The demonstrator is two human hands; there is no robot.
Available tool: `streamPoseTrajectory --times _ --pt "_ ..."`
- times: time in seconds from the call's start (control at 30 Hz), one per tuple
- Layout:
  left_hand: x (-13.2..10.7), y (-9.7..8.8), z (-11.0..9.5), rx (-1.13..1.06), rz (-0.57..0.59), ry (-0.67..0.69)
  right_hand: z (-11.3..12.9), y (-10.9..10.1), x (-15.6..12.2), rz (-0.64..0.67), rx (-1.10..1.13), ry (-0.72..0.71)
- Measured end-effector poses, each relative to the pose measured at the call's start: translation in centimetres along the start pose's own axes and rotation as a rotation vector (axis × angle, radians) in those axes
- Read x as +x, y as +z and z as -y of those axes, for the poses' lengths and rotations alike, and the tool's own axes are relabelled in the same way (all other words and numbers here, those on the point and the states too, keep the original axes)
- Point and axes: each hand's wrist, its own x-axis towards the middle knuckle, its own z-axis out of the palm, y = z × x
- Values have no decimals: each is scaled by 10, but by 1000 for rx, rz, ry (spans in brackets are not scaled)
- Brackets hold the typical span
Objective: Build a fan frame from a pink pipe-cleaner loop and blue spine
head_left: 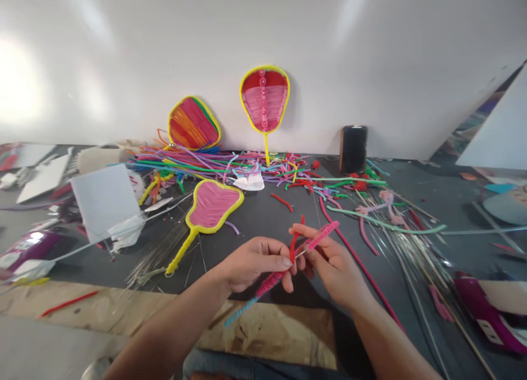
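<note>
My left hand (259,262) pinches a wire stem wrapped in pink and blue pipe cleaner (269,284); its blue end points down toward me. A short red pipe cleaner (293,245) stands up at the left fingertips, against the stem. On the right, my right hand (335,267) closes its thumb and fingers on the upper part of the same stem, where a pink fuzzy tip (323,234) sticks out. A little bare wire shows between the two hands. Left of them lies a yellow-edged fan (216,204) with a pink face and a yellow handle.
Two more fans, one red and pink (264,100) and one striped (194,123), lean on the white board (164,50). Loose pipe cleaners (206,163) heap behind my hands. A black phone (353,149) stands upright. Thin wires (405,242) lie to the right.
</note>
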Motion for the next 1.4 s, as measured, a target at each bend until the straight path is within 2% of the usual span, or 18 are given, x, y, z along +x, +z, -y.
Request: streamPoseTrajectory --times 0.17,0.3,0.4,0.5,0.6,0.7,0.83,0.97,1.07,1.13,1.23,1.4 --pt "0 1 -4 -6 -93 -19 5 2 -3 -35 -25 10" --pt "0 1 -7 -18 -153 -5 6 1 -6 -68 -131 -43" --pt "0 -1 -9 -16 -184 29 2 -1 -7 -91 -307 -189" --pt "0 -2 -10 -6 -228 62 -3 -3 -6 -193 -654 -402" --pt "1 -2 -9 14 -264 68 -3 -5 -4 -299 -959 -523" --pt "4 -1 -6 61 -278 80 2 -7 -4 -388 -1120 -612" --pt "6 -2 -5 89 -310 107 11 -10 -4 -459 -1184 -780" --pt "6 -3 -5 140 -336 142 13 -13 -5 -381 -1141 -930" --pt "5 -2 -5 238 -353 149 13 -14 -3 -242 -1087 -977" --pt "5 1 -5 310 -352 141 17 -13 -1 -193 -1059 -986" --pt "4 5 -4 427 -329 126 28 -10 0 -171 -1065 -951" --pt "5 7 3 643 -313 160 52 -8 2 -61 -1161 -743"
